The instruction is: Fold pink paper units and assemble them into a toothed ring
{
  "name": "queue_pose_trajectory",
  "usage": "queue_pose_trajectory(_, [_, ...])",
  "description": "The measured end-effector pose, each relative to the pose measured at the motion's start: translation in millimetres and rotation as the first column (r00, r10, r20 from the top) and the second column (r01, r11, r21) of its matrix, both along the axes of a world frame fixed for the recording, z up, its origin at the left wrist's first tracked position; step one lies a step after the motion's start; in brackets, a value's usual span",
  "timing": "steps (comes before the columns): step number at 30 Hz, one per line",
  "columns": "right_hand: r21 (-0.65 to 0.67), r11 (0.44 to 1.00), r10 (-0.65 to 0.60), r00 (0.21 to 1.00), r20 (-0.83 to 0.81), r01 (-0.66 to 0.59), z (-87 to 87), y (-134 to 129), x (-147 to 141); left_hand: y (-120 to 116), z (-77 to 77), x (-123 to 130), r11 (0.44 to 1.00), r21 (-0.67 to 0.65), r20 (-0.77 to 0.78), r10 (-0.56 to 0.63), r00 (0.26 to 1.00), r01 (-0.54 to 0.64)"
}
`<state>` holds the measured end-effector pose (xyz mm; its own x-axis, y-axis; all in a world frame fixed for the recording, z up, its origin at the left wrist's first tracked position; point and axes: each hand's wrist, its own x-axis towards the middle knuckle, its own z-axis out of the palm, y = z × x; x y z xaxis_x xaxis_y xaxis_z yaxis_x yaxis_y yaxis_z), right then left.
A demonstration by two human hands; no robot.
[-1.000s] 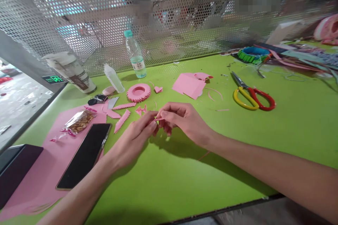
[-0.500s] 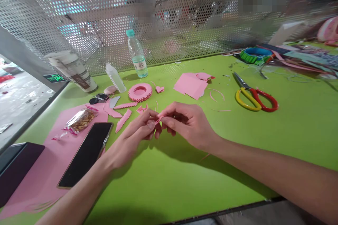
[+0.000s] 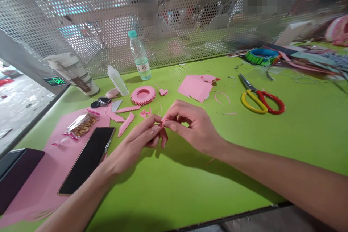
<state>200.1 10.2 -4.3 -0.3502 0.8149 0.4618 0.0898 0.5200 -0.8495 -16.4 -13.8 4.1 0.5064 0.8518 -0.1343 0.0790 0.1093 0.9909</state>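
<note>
Between both hands is a small piece of pink paper [image 3: 162, 123], mostly hidden by fingertips. My left hand [image 3: 145, 132] pinches it from the left, and my right hand [image 3: 189, 125] pinches it from the right with thumb and forefinger. Just beyond my left hand lie zigzag-edged pink paper strips [image 3: 126, 124] and a small folded pink bow-like piece [image 3: 145, 112]. Farther back sit a round pleated pink paper ring [image 3: 143, 95] and a pink paper heart [image 3: 163, 92]. A cut pink sheet [image 3: 194, 87] lies beyond my right hand.
Scissors [image 3: 254, 101] with yellow and red handles lie at right. A water bottle [image 3: 141, 63], a glue bottle [image 3: 117, 81] and a tall cup [image 3: 77, 76] stand at the back left. A phone [image 3: 87, 161] and a snack packet [image 3: 82, 124] rest on pink paper [image 3: 40, 177].
My right hand's fingers have shifted slightly on the pink paper, and its lower fingers have curled out of sight. The whole view has moved a little; the other things stay in place.
</note>
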Motion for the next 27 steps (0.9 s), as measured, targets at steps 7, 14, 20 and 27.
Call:
queue_pose_trajectory(7, [-0.038, 0.998, 0.042, 0.999, -0.004, -0.042, 4.4, -1.7, -1.6, -0.3, 5.9, 0.3, 1.000, -0.020, -0.034, -0.025, 0.999, 0.024])
queue_pose_trajectory(14, [-0.030, 0.996, 0.084, 0.994, 0.067, -0.082, 4.6, 1.0, -1.6, 0.9, 2.4, -1.4, 0.997, -0.004, -0.054, -0.072, 0.996, 0.072])
queue_pose_trajectory(20, [-0.094, 0.990, 0.115, 0.990, 0.077, -0.108, 4.5, 1.6, -1.2, 3.4, 3.5, -2.2, 0.996, 0.021, -0.102, -0.087, 0.991, 0.090])
queue_pose_trajectory(27, [-0.170, 0.979, 0.124, 0.991, 0.046, -0.115, 7.2, 0.9, -2.5, 4.7, 7.8, -1.1, 0.992, 0.081, -0.164, -0.080, 0.983, 0.094])
